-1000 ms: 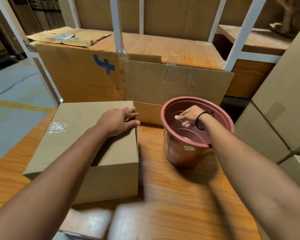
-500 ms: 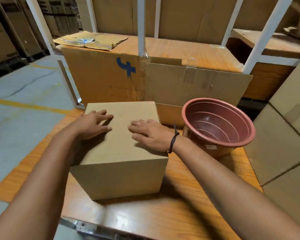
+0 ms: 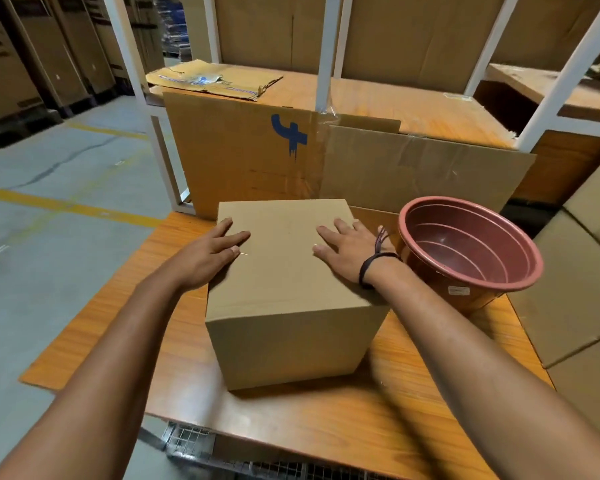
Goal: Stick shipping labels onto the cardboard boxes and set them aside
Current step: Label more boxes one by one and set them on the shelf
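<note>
Obs: box (image 3: 284, 278) sits upright on table (image 3: 291, 420), approx. centre, closed, plain brown. No label visible on top or near face; other faces hidden. L hand (image 3: 210, 252) lies flat on top face by the left edge, palm down, fingers straight. R hand (image 3: 349, 252) lies flat on top face by the right edge, same posture. Neither hand curls round anything: both are open-palmed, resting/pressing on the top, not gripping, and nothing is seen held in either. Box is thus directly under both palms, between the forearms, w/ bare top face between the hands. Handling (judgement): corrugated card, stiff at edges and corners, top panel prob. gives a little mid-span under pressure. Surface matt, not slippery. Weight unknown, contents not visible. Not fragile as such, but corners would dent if dropped. Best hold for setting aside: palms on opp. side walls, L and R, or fingers under the bottom edges. Top-only contact as now can steady or slide it, not lift it. Tub (image 3: 465, 244) stands just beside box on R side, near R wrist, appears tilted; contact w/ box can't be told. Mind it if box goes right. Flat cardboard (image 3: 413, 168) stands behind, near box's far edge. Step, prob.: steadying/positioning box ahead of labelling.
</note>
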Tool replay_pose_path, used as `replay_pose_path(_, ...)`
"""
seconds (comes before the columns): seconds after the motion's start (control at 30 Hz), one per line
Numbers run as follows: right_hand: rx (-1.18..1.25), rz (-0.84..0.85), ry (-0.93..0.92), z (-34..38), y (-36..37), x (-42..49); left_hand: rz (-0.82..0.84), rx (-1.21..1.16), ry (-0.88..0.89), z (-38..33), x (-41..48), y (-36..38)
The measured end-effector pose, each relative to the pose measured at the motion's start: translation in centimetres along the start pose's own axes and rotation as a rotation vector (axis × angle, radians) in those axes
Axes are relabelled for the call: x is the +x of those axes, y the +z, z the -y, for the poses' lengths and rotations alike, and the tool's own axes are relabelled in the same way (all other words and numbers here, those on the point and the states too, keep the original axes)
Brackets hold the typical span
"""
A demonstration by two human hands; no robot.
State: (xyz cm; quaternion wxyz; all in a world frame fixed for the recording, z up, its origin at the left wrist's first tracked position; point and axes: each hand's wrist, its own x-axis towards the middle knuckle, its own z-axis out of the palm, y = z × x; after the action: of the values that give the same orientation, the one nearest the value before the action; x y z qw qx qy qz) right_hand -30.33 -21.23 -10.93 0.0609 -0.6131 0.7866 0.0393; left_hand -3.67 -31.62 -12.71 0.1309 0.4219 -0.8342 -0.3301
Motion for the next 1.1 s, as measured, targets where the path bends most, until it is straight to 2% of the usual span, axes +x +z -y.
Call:
replay_pose_path(0.1,0.193,-0.054,0.108,-0.4,0.8,-0.3,-0.114,-0.095,-0.056,0.3,-0.5,0.6)
replay_pose_path(0.2,0.462,-0.111,0.178,-0.3,1.0,-0.7,-0.235,-0.419,-0.109,-0.6,-1.3,1.4)
replay_pose_path(0.3,0.537,-0.178,0.199,-0.7,1.0,-0.8,-0.233,-0.665,-0.072,-3.2,-1.0,0.4)
replay_pose_path(0.37,0.723,-0.242,0.229,-0.9,1.6,-1.1,-0.185,-0.774,0.03,-5.0,-0.5,-1.5)
replay_pose_path(0.47,1.158,-0.321,0.315,-0.9,3.3,-1.5,-0.068,-0.635,0.289,-6.8,0.0,-4.4)
replay_pose_path(0.57,1.381,-0.314,0.394,-0.1,5.9,-2.0,0.082,-0.367,0.382,-7.2,0.3,-5.0)
replay_pose_path(0.63,1.366,-0.328,0.417,0.2,7.3,-2.6,0.119,-0.216,0.39,-6.9,0.2,-4.0)
replay_pose_path(0.77,1.282,-0.292,0.414,-0.6,7.4,-3.4,0.13,-0.141,0.39,-8.1,0.0,-2.1)
replay_pose_path(0.87,1.02,-0.287,0.38,-1.6,6.1,-3.1,0.129,-0.033,0.376,-9.3,0.2,-1.6)
replay_pose_path(1.0,0.863,-0.396,0.249,-1.9,4.5,-2.5,0.11,-0.112,0.416,-8.2,0.3,-1.7)
replay_pose_path(1.1,0.791,-0.444,0.169,-1.0,3.3,-2.1,0.142,-0.193,0.382,-7.1,0.5,-2.8)
